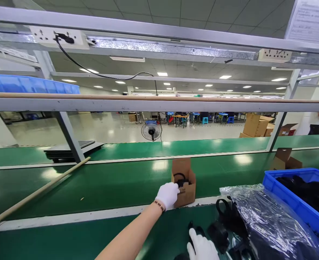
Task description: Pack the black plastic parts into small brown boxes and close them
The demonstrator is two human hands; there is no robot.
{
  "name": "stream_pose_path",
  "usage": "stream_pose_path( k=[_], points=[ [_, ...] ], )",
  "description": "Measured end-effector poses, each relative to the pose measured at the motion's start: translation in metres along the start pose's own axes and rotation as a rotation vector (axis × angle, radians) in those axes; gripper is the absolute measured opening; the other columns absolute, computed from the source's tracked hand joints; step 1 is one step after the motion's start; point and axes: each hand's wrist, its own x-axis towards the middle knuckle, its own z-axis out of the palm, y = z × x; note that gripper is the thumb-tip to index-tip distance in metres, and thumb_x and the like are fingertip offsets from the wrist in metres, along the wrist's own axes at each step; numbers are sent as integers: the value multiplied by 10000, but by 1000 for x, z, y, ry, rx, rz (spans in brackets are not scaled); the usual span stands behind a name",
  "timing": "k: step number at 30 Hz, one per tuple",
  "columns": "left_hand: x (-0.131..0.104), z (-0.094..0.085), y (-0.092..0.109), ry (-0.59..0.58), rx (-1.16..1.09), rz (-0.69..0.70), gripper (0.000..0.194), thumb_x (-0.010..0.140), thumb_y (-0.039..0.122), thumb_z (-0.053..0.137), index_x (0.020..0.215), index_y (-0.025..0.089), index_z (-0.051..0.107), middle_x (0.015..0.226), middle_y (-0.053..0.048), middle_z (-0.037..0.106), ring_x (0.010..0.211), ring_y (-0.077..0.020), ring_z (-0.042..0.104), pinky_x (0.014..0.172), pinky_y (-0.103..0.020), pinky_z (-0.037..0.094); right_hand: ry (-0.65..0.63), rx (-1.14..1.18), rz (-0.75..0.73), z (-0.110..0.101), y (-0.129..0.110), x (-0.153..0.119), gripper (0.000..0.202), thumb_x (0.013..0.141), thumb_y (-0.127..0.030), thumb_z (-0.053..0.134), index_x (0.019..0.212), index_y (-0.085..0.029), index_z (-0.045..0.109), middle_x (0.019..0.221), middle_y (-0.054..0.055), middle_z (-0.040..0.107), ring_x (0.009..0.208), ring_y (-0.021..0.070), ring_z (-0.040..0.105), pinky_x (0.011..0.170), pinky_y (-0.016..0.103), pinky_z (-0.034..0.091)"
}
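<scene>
- Cardboard box [186, 196] stands upright on the green bench [126, 184], its base by the pale strip; tall back flap raised, top open.
- Black item with a curved cord or loop [183, 181] sits inside the box, partly hidden by the front wall.
- Left hand [168, 195], in a white glove, is at the box's near left edge, fingers bent and close together; whether they pinch the cardboard or the item cannot be told.
- Right hand [202, 249], also gloved, is low in view at a small black part [197, 230]; the visible fingers are apart, and a grip on it cannot be confirmed.
- Progress, as judged: this box has contents but is unclosed; more black parts [218, 234] lie loose outside it, one with a ring-like loop.
- Second cardboard box [278, 164], farther back and to the right, also has its flaps up; its inside is not visible.
- Clear plastic bag [275, 220]: thin, crinkled, glossy, with dark contents showing through.
- Blue bin [284, 193] beside the bag: smooth rigid plastic, rectangular, holding soft-looking black items [308, 191].
- Cardboard matt brown with crisp folds; bench surface smooth, reflecting the lights.
</scene>
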Motion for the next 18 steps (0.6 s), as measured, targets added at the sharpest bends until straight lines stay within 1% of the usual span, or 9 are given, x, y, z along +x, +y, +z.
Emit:
stream_pose_path(
  k=[4,7,8,10,12,13,15,17,18],
  points=[
    [-115,8,-42,-6,0,-52,282,976,186,446,916,161,720,906,-107,729,889,-283,712,826,-416,551,-49,63,28,-8,5,0,443,986,-227,425,1379,-145,613,926,131,744,832,300,732,751,405,583],
    [-200,31,-69,16,-58,-105,328,963,210,419,903,208,742,895,-120,737,887,-310,711,827,-437,558,-9,210,74,-22,11,2,519,1031,-321,283,1346,-97,629,1058,177,753,921,324,735,829,450,590],
    [-223,41,-75,94,-136,-131,308,970,274,440,968,232,745,943,-120,745,930,-320,712,858,-451,564,57,285,96,-28,11,2,569,1040,-380,246,1332,-82,634,1117,191,745,964,330,732,866,457,589],
    [-257,64,-83,383,-412,-189,386,950,478,527,1247,276,669,1194,-131,720,1130,-358,675,987,-502,547,250,420,115,-44,5,-1,670,1039,-527,232,1309,-68,639,1212,209,716,1031,339,719,918,453,585],
    [-273,82,-83,639,-730,-229,792,873,705,556,1526,284,405,1531,-147,501,1403,-400,481,1160,-568,423,467,492,41,-62,-10,-10,658,1024,-591,319,1285,-83,647,1252,213,697,1072,343,703,956,461,574],
    [-275,89,-81,686,-866,-231,960,833,792,531,1593,274,257,1641,-145,339,1497,-405,339,1221,-580,337,549,502,-51,-71,-23,-16,584,1021,-562,392,1278,-105,650,1258,203,697,1091,342,695,976,471,564],
    [-272,98,-74,660,-1102,-197,1149,774,895,466,1629,243,58,1716,-129,98,1566,-387,130,1279,-549,212,631,484,-317,-85,-56,-27,417,1010,-430,511,1301,-159,638,1245,161,711,1126,327,681,1004,480,549],
    [-265,104,-66,620,-1244,-170,1197,756,916,452,1628,220,19,1721,-124,29,1574,-369,65,1298,-506,144,603,417,-548,-92,-94,-34,378,989,-321,552,1338,-189,615,1206,131,730,1114,322,686,980,482,562],
    [-262,106,-64,617,-1274,-174,1200,757,912,462,1628,207,32,1720,-129,36,1574,-365,65,1301,-493,121,557,369,-581,-94,-114,-36,382,980,-297,543,1335,-175,617,1168,140,740,1060,329,701,931,487,581]
  ],
)
